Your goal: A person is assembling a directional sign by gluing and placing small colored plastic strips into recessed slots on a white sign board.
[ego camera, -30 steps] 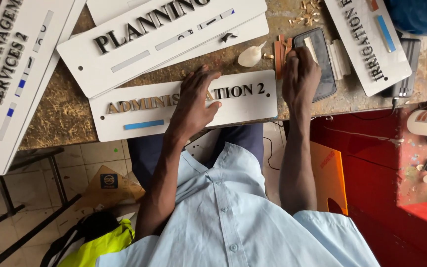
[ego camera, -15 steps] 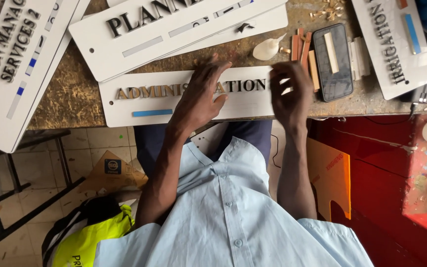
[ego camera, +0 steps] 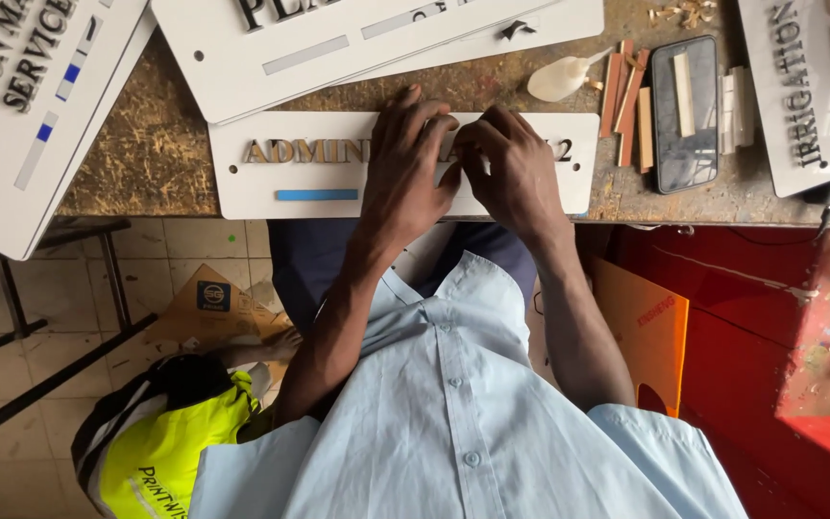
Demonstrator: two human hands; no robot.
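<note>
A long white sign plate (ego camera: 319, 178) with raised gold letters and a short blue bar lies along the near edge of the chipboard bench (ego camera: 160, 144). My left hand (ego camera: 405, 163) lies flat over the middle of the plate, fingers spread and pressing on the letters. Right beside it is my right hand (ego camera: 516, 163), its fingers curled down onto the plate and its fingertips meeting those of the left hand. Both hands hide the letters beneath them. Whether the right fingers pinch anything small is hidden.
More white sign plates lie at the back (ego camera: 386, 38), far left (ego camera: 31, 115) and far right (ego camera: 809, 86). Right of my hands are several wooden strips (ego camera: 626, 96), a dark phone (ego camera: 684, 115) and a small pale bottle (ego camera: 559, 77). A yellow vest (ego camera: 175, 452) lies on the floor.
My right hand has come back from the phone and wooden strips to the sign plate, next to my left hand. The view has moved closer to the plate.
</note>
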